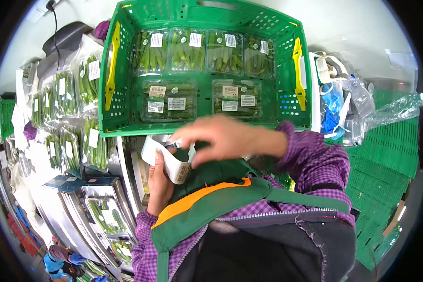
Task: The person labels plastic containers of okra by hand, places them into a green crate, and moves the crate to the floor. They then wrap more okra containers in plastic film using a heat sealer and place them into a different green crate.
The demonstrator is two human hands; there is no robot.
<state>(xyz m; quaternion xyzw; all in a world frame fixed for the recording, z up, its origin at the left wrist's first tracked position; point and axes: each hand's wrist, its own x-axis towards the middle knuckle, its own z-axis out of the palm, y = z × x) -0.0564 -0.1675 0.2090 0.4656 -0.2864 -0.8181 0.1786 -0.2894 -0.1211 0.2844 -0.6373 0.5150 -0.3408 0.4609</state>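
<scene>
My left hand (160,182) grips a curled white strip of labels (167,159), with the thumb pressed on its outer face. A brown printed patch shows near the strip's lower end. Over the strip's open side reaches my right hand (216,138), blurred by motion, thumb and fingers around the curl; whether it grips the strip I cannot make out. Just beyond both hands stands a green crate (202,128). Inside it lie several clear packs of green vegetables, among them a labelled pack (169,101) at front left and another labelled pack (237,99) at front right.
To the left, more vegetable packs (95,141) lie on a bench beside a dark scale-like device (63,42). Plastic bags and blue wrapping (332,108) sit right of the crate. Green slatted crates (376,174) stand further right. Another person (63,261) works at bottom left.
</scene>
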